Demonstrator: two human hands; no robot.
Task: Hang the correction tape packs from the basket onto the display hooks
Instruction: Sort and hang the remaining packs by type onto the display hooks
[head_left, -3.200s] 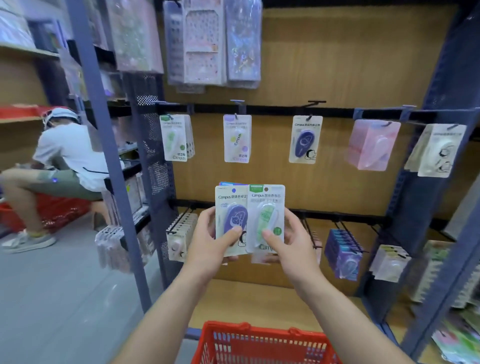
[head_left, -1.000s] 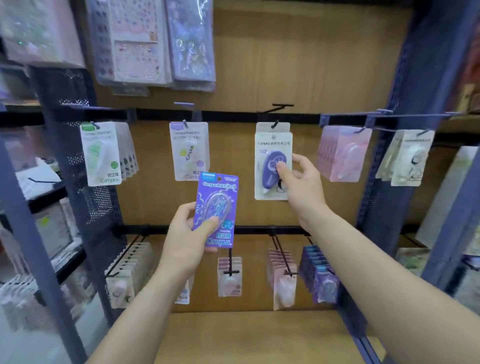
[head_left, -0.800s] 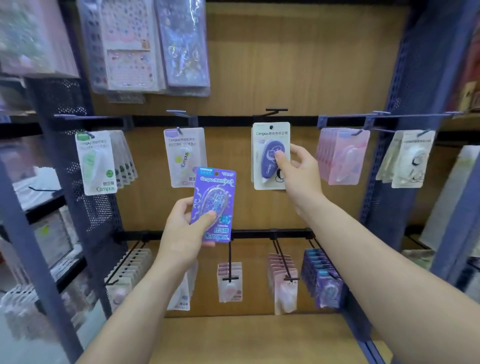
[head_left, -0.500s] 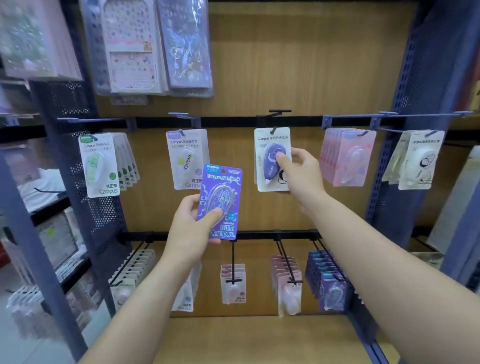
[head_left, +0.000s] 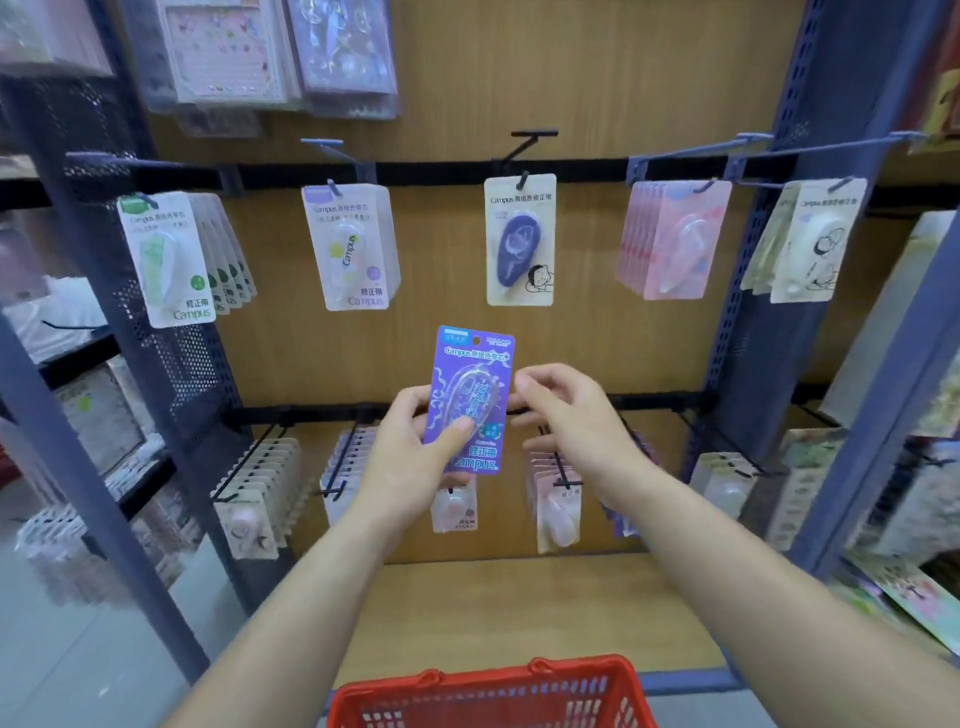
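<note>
**Both hands meet at the purple pack**

At the centre of the frame the left hand (head_left: 405, 457) holds the purple correction tape pack (head_left: 470, 400) upright in front of the lower rail. Its thumb is pressed on the blister front and its fingers are curled behind the card. The right hand (head_left: 566, 415) sits just beside it at centre right, fingers loosely bent, with the tips at the pack's right edge. I cannot tell whether they pinch the card or only touch it. Both forearms reach up from the bottom corners of the frame.

Above the hands a navy pack (head_left: 520, 241) hangs alone on the middle upper hook (head_left: 522, 156). Green packs (head_left: 166, 260) and white packs (head_left: 353, 249) hang to its left, pink packs (head_left: 675, 239) and cream packs (head_left: 815, 244) to its right. The hands and the purple pack hide part of the lower row of packs (head_left: 260, 499). The rim of the red basket (head_left: 493, 696) shows at bottom centre.

Half a second ago the right hand was up at the navy pack. It has since come down to the purple one, and the navy pack hangs free. The basket was out of view then.
</note>
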